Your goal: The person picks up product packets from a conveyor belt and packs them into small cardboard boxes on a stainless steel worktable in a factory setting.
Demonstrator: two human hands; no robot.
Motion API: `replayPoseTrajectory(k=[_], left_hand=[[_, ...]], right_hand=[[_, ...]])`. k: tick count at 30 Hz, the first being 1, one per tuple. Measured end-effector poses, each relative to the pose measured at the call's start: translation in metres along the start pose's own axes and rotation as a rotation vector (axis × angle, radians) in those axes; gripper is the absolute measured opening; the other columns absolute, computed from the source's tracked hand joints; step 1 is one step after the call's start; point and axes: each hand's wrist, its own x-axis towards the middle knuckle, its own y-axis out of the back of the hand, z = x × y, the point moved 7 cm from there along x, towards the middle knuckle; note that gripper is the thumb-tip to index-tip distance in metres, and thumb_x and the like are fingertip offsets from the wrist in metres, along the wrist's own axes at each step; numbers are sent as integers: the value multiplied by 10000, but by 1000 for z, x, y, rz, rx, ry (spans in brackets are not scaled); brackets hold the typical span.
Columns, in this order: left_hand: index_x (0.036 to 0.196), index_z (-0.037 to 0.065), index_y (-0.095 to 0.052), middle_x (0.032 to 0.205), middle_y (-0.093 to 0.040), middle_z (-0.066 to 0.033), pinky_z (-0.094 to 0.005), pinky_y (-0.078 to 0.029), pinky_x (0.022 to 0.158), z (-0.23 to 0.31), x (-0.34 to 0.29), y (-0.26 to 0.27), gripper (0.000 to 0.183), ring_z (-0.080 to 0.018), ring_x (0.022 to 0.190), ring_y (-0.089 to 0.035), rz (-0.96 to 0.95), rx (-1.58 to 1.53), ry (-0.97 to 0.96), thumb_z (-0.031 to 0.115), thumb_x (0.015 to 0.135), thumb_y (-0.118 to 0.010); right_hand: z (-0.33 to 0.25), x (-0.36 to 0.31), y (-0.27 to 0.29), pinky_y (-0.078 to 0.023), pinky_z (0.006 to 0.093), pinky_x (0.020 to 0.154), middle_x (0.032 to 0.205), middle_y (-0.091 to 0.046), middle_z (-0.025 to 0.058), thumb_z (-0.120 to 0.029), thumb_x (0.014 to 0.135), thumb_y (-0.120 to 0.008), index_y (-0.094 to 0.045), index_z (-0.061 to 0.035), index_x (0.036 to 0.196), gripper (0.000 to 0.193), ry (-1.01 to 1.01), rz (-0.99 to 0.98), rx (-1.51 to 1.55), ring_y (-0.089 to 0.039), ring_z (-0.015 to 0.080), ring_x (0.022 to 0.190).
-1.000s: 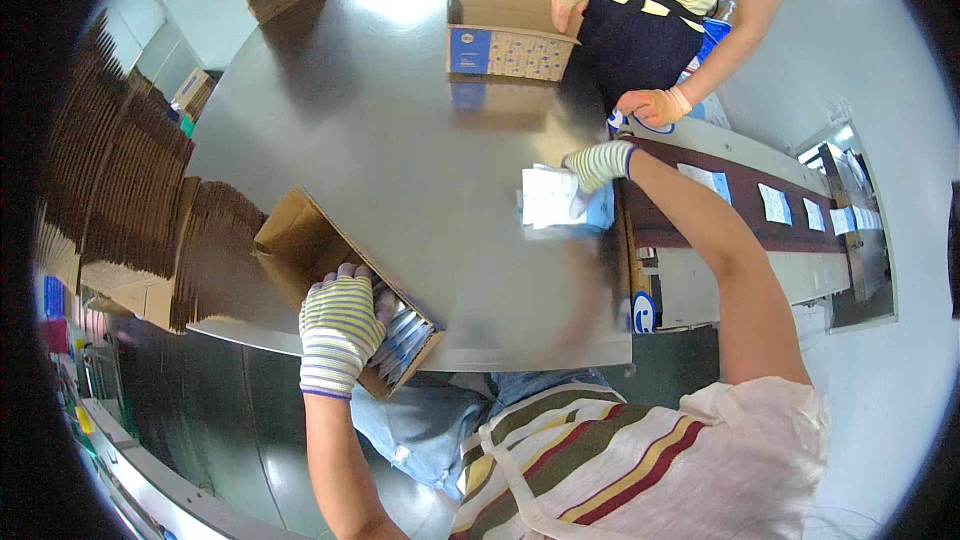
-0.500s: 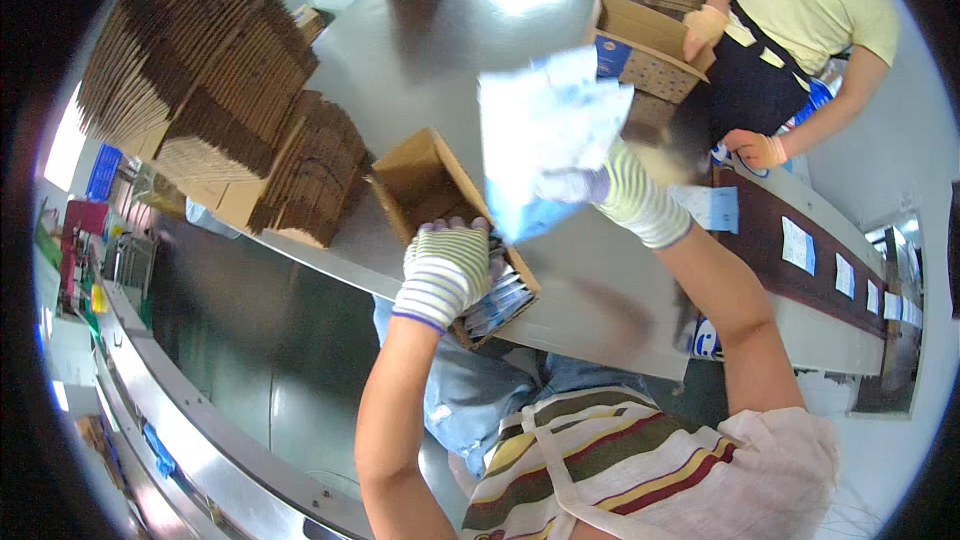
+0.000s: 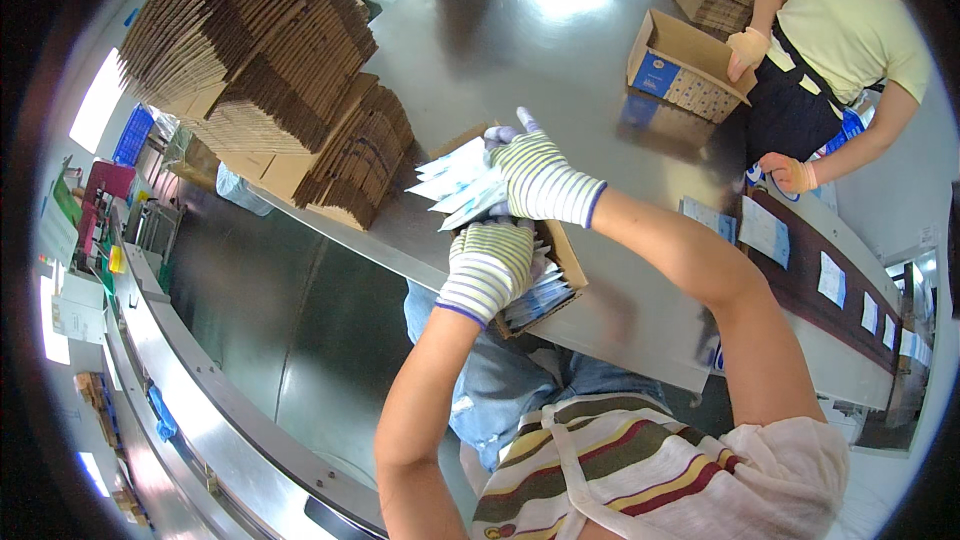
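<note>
1. Box location: the open cardboard box [image 3: 567, 258] sits at the near edge of the table [image 3: 440, 60], in front of the person's lap.
2. Right hand [image 3: 540, 177]: clamped on a fanned bundle of packets [image 3: 462, 185], white and pale blue, with the thumb apart from the other fingers. The bundle is above the far end of the box.
3. Left hand [image 3: 490, 262]: laid over the box opening with fingers bent inward, next to the loaded packets [image 3: 540, 298]. Whether it grips any of them cannot be told; the fingertips are hidden.
4. Completed portion: the near end of the box holds a row of packets set on edge. The fill level beneath the hands is not visible.
5. Outstanding portion: the bundle is not yet seated in the row. More packets [image 3: 765, 232] lie spaced along the dark red belt [image 3: 790, 275] at right.
6. Obstructions: the left hand covers the middle of the opening, and the bundle hides much of the far end. A tall cardboard stack [image 3: 250, 50] stands to the left of the box, apparently limiting clearance on that side.
7. Adjacent station: a co-worker's gloved hand [image 3: 745, 52] touches a second box [image 3: 682, 85] across the table, well apart from the first.
</note>
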Motion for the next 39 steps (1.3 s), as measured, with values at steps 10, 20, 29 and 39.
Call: replayPoseTrajectory(k=[10,20,29,39], left_hand=[[1077,37,-585,1001,-635,-201,-443,-506,776,14,9,-3,386,-344,899,-632,-28,-3,-94,324,818,-577],[1033,51,-602,1026,-597,-166,-439,-421,947,-38,-5,153,337,-355,1083,-530,560,235,-78,135,706,-614],[1308,119,-429,1316,-479,-148,-495,-312,1052,-138,-68,377,517,-387,1264,-380,1311,859,527,328,860,-580],[1121,63,-540,1020,-644,-155,-435,-512,785,-165,-60,381,261,-342,940,-627,887,894,543,168,897,-456]], right_hand=[[-72,-143,42,-516,415,750,911,-625,144,-364,786,-652,-577,-45,1111,462,508,172,289,-616,292,816],[21,-7,-5,-469,463,508,691,-648,132,-222,812,-512,-656,-90,755,203,71,219,36,-629,281,599],[99,43,11,-305,472,1044,1376,-413,211,-494,786,-619,-371,-26,1365,784,-262,-87,-248,-399,347,1271],[25,-98,-72,-387,453,990,1287,-503,170,-447,827,-584,-469,-47,1292,624,60,-78,218,-506,340,1157]])
